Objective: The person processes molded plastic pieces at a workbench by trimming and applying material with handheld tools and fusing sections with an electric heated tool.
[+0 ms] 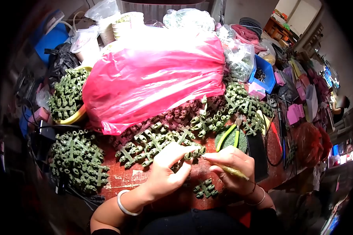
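Note:
Between its thumb and fingers, my left hand point(169, 169) pinches a small green cast piece point(195, 153) over the red work surface. My right hand point(236, 168) is closed around a yellowish-green pen-like tool point(234, 172), its tip at the right side of that piece. Below, between the two hands, another green branched piece point(205, 188) lies on the red surface point(135, 176). Pliers with lime-green handles point(226, 138) rest on a round green pad point(239, 141) just beyond my right hand. Green branched pieces point(157, 143) are heaped beyond my left hand.
A pink plastic bag point(153, 74) covers part of the heap. At the left stand a yellow-rimmed basin point(79, 113) of green pieces and another pile point(77, 160). A blue bin point(264, 74), cables and a red-handled tool point(275, 137) are at the right. A person is at the far right.

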Tool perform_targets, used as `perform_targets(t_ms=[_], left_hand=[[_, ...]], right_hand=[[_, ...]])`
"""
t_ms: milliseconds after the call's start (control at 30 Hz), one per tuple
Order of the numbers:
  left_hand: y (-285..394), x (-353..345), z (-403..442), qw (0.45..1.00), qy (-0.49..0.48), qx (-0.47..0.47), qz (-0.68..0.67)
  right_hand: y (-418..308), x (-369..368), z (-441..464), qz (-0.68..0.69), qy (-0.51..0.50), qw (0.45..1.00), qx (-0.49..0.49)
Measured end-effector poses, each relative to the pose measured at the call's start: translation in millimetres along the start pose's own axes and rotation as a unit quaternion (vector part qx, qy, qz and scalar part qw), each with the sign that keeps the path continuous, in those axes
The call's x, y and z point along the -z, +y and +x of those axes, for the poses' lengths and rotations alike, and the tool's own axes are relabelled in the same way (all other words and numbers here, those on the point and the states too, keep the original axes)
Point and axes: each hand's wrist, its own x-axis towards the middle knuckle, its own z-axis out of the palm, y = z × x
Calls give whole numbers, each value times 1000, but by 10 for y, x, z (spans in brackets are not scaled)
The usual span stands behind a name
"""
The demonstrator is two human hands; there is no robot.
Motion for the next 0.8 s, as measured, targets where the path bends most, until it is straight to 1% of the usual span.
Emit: perform_targets(t_ms=[67, 167, 233, 267, 333, 400, 467, 533, 600, 667, 733, 767, 800], left_hand=[[-18, -20, -9, 1000, 8, -1, 9], [-47, -26, -15, 1000, 1, -1, 16], [-24, -20, -13, 999, -5, -8, 35], [-9, -21, -14, 999, -7, -7, 34], [16, -25, -10, 999, 5, -10, 34], [11, -30, 1, 999, 7, -15, 38], [1, -24, -3, 999, 9, -16, 42], [-7, -24, 1, 999, 11, -6, 32], [-25, -32, 6, 1000, 14, 2, 21], [-47, -31, 6, 1000, 13, -10, 13], [-46, -28, 2, 1000, 15, -8, 14], [-46, -29, 2, 1000, 16, -6, 15], [-45, -31, -1, 1000, 15, -6, 14]], right_hand=[[-12, 17, 5, -6, -4, 1000, -10], [22, 28, -39, -46, 22, 999, -7], [81, 59, -62, 50, -4, 999, 7], [82, 66, -68, 49, -3, 999, 4], [75, 73, -75, -64, 30, 997, -33], [94, 71, -98, -63, 46, 997, -27], [83, 59, -98, 68, -3, 998, 4], [68, 15, -77, 58, -3, 998, 2], [55, -2, -90, -58, 34, 998, -12], [70, 5, -109, -76, 36, 996, 1], [80, 6, -115, 54, 5, 998, -9], [82, 2, -96, 19, 12, 1000, -8], [71, 9, -101, 18, 12, 1000, -8]])
